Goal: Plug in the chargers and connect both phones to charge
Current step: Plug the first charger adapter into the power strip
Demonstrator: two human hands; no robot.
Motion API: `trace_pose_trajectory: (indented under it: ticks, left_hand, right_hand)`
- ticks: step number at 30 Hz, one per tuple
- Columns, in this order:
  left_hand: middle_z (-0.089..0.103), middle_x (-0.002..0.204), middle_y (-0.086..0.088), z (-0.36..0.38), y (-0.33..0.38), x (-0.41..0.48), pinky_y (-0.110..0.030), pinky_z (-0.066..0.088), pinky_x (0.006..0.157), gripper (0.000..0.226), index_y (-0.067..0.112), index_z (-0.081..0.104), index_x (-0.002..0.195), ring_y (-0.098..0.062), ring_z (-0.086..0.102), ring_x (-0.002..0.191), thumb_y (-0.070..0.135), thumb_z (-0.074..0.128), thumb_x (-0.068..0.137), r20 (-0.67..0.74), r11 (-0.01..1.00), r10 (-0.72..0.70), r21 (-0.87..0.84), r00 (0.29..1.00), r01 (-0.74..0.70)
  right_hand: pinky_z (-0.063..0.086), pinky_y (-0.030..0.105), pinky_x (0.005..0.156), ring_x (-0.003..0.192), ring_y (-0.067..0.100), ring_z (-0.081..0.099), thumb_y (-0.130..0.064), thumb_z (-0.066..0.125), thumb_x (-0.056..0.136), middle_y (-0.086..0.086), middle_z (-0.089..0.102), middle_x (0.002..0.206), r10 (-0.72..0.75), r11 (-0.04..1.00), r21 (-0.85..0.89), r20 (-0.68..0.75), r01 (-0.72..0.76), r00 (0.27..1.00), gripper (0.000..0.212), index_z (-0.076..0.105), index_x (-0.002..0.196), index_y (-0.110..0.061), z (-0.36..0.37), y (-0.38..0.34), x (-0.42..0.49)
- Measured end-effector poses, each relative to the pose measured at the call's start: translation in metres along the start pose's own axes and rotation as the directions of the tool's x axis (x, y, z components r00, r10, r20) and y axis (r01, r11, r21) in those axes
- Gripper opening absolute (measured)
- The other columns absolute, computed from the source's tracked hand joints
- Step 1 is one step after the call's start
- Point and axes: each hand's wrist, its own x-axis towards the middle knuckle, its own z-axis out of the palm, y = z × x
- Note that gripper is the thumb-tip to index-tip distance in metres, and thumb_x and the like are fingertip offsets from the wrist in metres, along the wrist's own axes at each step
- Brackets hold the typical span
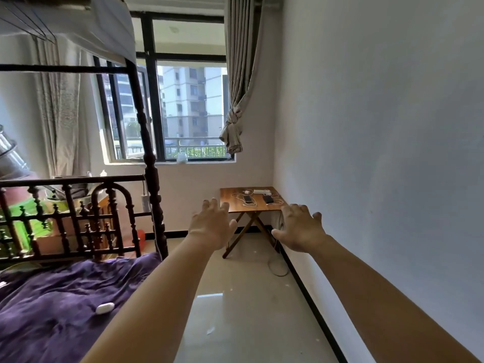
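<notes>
A small wooden folding table (pixel 227 203) stands in the far corner under the window. On it lie two phones, one on the left (pixel 248 199) and one on the right (pixel 268 199), with white cables around them. Behind them are a white power strip (pixel 261 191) and a white charger (pixel 246 192). My left hand (pixel 211 224) and my right hand (pixel 300 227) are stretched out ahead of me, fingers spread, holding nothing. Both hands are well short of the table, in the air above the floor.
A bed with a purple blanket (pixel 60 305) and a dark wooden footboard (pixel 78 218) fills the left side. A white wall (pixel 379 153) runs along the right. A cable (pixel 277 268) loops on the tiled floor under the table. A small white object (pixel 104 308) lies on the blanket.
</notes>
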Motion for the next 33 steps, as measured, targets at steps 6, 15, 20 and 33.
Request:
trace_pose_trajectory:
  ticks: [6,15,20,33]
  left_hand:
    - [0.032,0.148,-0.012,0.049,-0.034,0.148,-0.045,0.037,0.1,0.059,0.016,0.03,0.143,-0.029,0.03,0.134,0.046,0.04,0.093,0.028,0.998,0.058,0.006,0.998,-0.059]
    - [0.041,0.142,-0.012,0.116,-0.058,0.355,-0.044,0.038,0.097,0.059,0.017,0.033,0.141,-0.029,0.036,0.129,0.049,0.038,0.091,0.042,0.995,0.099,-0.011,0.994,-0.099]
    - [0.042,0.141,-0.012,0.174,-0.057,0.463,-0.045,0.037,0.098,0.056,0.018,0.033,0.14,-0.028,0.036,0.13,0.049,0.036,0.093,0.065,0.993,0.113,-0.027,0.991,-0.111]
    - [0.039,0.144,-0.014,0.305,-0.027,0.761,-0.049,0.036,0.099,0.06,0.019,0.029,0.143,-0.034,0.034,0.13,0.052,0.031,0.093,0.121,0.995,0.038,-0.094,0.992,-0.027]
  right_hand:
    - [0.024,0.052,0.106,0.136,0.026,0.025,-0.05,0.053,0.086,0.008,0.031,0.15,0.035,0.999,-0.002,-0.011,-0.035,0.999,0.075,0.023,0.145,-0.015,0.038,0.003,0.148]
    - [0.026,0.052,0.105,0.133,0.026,0.029,-0.046,0.056,0.086,0.008,0.036,0.146,0.066,0.997,0.027,-0.022,-0.066,0.998,0.071,0.026,0.143,-0.015,0.083,0.025,0.354]
    - [0.023,0.054,0.107,0.136,0.026,0.025,-0.047,0.053,0.086,0.008,0.031,0.15,0.077,0.997,0.011,0.022,-0.077,0.997,0.076,0.019,0.146,-0.015,0.135,0.052,0.464]
    - [0.025,0.051,0.105,0.133,0.025,0.03,-0.044,0.048,0.089,0.008,0.037,0.145,0.059,0.998,-0.011,0.048,-0.058,0.997,0.065,0.028,0.142,-0.013,0.225,0.138,0.755]
